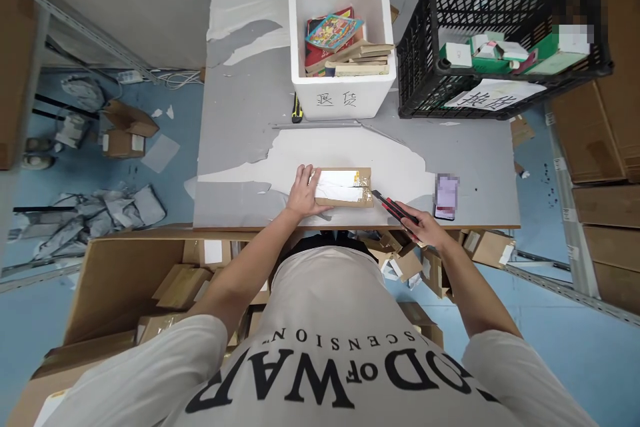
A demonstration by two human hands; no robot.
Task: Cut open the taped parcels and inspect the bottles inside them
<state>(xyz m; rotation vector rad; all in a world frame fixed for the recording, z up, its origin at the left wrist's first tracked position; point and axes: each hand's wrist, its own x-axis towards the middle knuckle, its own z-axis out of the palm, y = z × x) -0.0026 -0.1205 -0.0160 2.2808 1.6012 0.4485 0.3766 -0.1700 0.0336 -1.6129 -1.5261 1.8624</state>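
Note:
A small taped cardboard box (343, 187) with a white label lies near the front of the table. My left hand (303, 195) grips its left end, thumb along the near side and fingers over the far edge. In my right hand (424, 225) is a red and black utility knife (395, 208). The knife points left, its tip close to the box's right end; whether it touches the tape I cannot tell. Just right of that hand, a phone (446, 197) lies on the table.
A white foam box (341, 99) holding books stands at the back of the table (240, 93), a yellow and black cutter (297, 109) beside it. Further right is a black crate (410, 73) with small boxes. Cardboard boxes (183, 283) crowd the space below the front edge.

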